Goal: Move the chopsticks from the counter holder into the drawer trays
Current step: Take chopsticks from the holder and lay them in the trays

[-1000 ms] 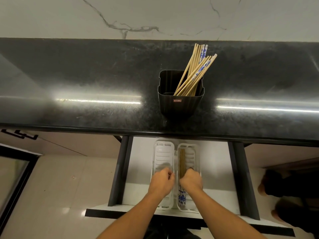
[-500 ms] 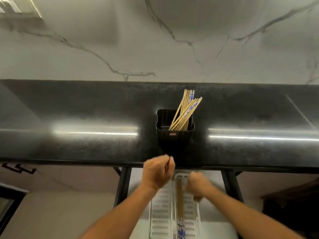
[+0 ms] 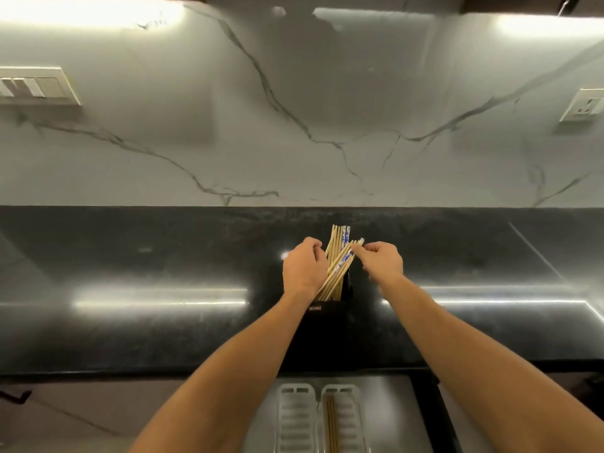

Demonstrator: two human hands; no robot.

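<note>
Both my arms reach forward over the table (image 3: 130, 256), backs of the hands up, to the black holder (image 3: 330, 313), where the chopsticks (image 3: 338, 256) stand leaning right. My left grip (image 3: 304, 268) curls against the bundle's left side, and I cannot tell whether it grasps any; my right grip (image 3: 384, 261) pinches the top ends of the leaning sticks between thumb and forefinger. In the open drawer (image 3: 392, 413) below, the right tray (image 3: 354, 416) holds a few sticks beside the left tray (image 3: 295, 416).
</note>
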